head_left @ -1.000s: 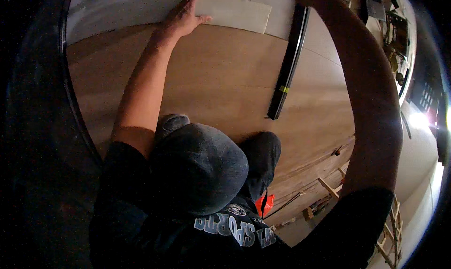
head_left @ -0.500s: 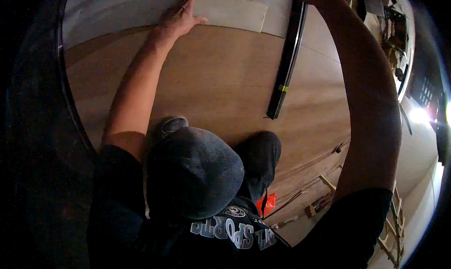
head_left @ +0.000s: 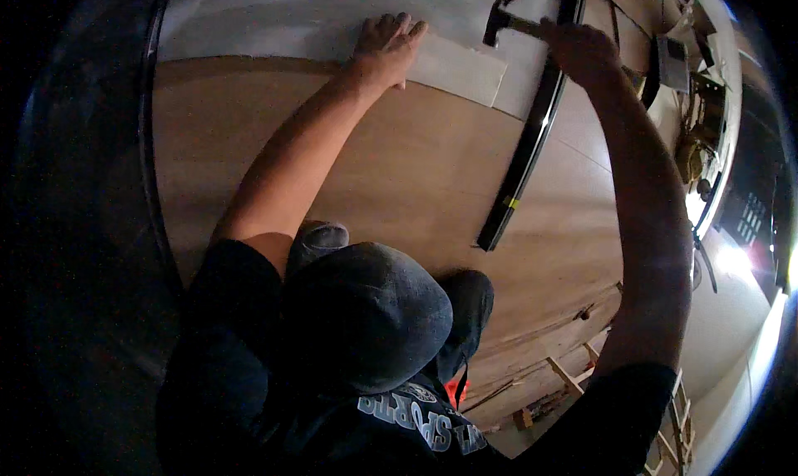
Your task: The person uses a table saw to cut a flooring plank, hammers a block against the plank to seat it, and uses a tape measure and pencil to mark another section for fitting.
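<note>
- We rest our left hand [head_left: 389, 52] on the pale strip [head_left: 459, 67], at the left end of its visible length; the fingers are extended and slightly spread.
- We grip the hammer [head_left: 499, 19] by its handle in our right hand [head_left: 583, 52], with the fingers closed round it.
- The hammer head points left, near the strip's right end. We cannot tell whether it touches the surface below.
- The strip lies along the border between the whitish panel [head_left: 266, 19] and the brown wood panel [head_left: 374, 164].
- A long black bar [head_left: 536, 135] with yellow bands runs obliquely below our right hand in view, to the right of the strip; its lower end lies over the brown wood panel.
- Our knee [head_left: 374, 318], in dark trousers, is near that panel's lower edge in view.
</note>
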Available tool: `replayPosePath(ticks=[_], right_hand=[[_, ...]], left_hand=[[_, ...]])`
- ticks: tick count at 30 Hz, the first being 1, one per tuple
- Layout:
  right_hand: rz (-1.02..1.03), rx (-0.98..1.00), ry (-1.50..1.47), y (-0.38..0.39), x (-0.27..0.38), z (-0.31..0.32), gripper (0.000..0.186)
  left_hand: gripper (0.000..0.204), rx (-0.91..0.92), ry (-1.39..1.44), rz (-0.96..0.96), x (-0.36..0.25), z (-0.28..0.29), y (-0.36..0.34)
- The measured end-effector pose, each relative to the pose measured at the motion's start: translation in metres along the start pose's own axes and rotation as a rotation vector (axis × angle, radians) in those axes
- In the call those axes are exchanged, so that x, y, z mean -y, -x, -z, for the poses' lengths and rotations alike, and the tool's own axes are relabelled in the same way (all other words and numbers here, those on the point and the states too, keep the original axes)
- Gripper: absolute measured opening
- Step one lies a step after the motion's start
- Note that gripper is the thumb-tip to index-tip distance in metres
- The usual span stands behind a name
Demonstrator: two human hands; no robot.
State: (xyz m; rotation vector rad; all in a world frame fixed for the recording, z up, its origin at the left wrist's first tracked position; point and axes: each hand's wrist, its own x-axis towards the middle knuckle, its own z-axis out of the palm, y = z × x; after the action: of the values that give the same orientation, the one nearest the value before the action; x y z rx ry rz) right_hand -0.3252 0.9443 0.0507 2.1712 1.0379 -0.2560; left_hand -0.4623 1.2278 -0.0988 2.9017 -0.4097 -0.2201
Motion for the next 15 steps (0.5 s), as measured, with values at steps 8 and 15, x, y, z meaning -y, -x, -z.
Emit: replayPosePath(ticks=[8,15], right_hand=[[-0.344,0.453,-0.209,-0.04,-0.002,0.03,0.039],[-0.021,0.169,-0.105,-0.012,0.01,0.003,0.026]], left_hand=[[0.121,0.321,0.063,-0.026,-0.005,0.034,-0.016],[0.128,0.02,0.079,-0.095,0.008,-0.011,-0.008]])
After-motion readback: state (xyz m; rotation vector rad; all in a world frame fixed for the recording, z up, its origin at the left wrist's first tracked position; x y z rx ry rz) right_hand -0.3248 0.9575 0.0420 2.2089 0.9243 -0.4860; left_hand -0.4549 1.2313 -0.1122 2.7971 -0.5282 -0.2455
